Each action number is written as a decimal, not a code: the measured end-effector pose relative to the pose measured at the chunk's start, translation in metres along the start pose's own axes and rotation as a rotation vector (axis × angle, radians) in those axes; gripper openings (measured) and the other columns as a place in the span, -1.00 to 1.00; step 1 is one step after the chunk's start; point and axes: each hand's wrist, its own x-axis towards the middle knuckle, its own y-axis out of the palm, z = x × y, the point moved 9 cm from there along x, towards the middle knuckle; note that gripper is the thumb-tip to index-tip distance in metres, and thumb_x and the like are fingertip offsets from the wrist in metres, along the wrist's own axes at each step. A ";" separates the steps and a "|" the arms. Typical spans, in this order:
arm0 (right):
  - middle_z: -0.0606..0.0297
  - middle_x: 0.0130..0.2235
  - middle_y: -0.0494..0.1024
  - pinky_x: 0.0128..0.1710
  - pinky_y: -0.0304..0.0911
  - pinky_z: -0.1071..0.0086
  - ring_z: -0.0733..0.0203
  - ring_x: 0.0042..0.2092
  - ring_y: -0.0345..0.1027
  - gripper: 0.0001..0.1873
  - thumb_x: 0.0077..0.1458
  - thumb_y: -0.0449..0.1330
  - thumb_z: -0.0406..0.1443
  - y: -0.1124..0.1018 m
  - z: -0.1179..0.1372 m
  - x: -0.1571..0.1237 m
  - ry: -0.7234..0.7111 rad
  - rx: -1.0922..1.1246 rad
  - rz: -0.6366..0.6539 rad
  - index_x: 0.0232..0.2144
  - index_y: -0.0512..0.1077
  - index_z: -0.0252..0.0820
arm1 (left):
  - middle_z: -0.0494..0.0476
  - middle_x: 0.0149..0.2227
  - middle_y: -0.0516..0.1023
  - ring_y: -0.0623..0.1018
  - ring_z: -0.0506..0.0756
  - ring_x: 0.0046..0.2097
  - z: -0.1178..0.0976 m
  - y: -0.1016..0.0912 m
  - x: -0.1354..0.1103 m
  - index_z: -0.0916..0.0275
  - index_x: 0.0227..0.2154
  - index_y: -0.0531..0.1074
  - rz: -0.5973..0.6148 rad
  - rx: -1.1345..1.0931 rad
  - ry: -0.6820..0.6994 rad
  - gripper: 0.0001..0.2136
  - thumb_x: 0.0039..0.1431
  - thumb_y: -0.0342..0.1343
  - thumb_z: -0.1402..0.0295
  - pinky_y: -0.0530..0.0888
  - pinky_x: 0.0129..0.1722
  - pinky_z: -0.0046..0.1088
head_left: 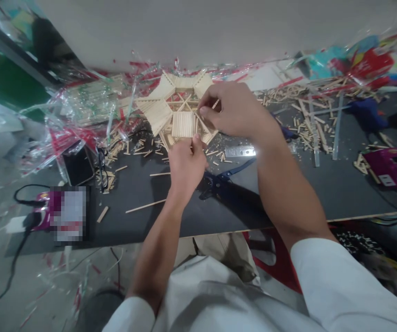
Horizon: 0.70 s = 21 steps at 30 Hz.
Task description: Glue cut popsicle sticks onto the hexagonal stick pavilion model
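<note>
A star-shaped model of thin wooden sticks lies at the back middle of the table, with flat panels of sticks laid side by side around an open lattice. My left hand is closed on its near edge, thumb pressed beside the front panel. Over the model's right side, my right hand is curled in a pinch, its fingertips touching or just above the sticks there. Whatever is between those fingertips is too small to make out. Dark-blue handled cutters lie just right of my left wrist.
Cut stick pieces and plastic wrap cover much of the table's back. A metal ruler lies right of the model. A phone, glasses and a purple power strip are left; a blue glue gun is right.
</note>
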 end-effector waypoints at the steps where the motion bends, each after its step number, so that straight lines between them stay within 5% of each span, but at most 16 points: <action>1: 0.17 -0.19 0.67 -0.01 0.39 0.18 0.00 -0.13 0.55 -0.88 0.21 0.22 -0.41 0.001 0.000 0.000 0.005 0.006 0.007 -0.35 0.53 -0.12 | -0.02 -0.70 0.44 0.54 0.08 -0.50 0.001 0.000 0.000 0.19 -0.47 0.55 -0.017 0.005 -0.005 -0.59 0.47 -0.03 0.21 0.45 -0.28 -0.37; 12: 0.16 -0.15 0.67 -0.11 0.34 0.27 0.08 -0.17 0.49 -0.84 0.19 0.20 -0.46 0.004 0.001 -0.003 0.047 -0.022 0.045 -0.28 0.52 -0.12 | 0.04 -0.60 0.46 0.55 0.07 -0.42 0.007 0.005 0.001 0.18 -0.55 0.49 -0.101 -0.090 -0.022 -0.69 0.33 0.02 0.35 0.38 -0.41 -0.45; 21: 0.19 -0.15 0.67 -0.13 0.37 0.19 0.01 -0.20 0.50 -0.88 0.16 0.22 -0.40 0.005 0.001 -0.004 0.031 0.012 0.061 -0.33 0.47 -0.03 | -0.13 -0.70 0.22 0.14 -0.09 -0.68 0.022 0.038 -0.006 0.22 -0.40 0.44 0.140 -0.750 -0.327 -0.73 0.40 -0.08 0.38 0.08 -0.67 -0.56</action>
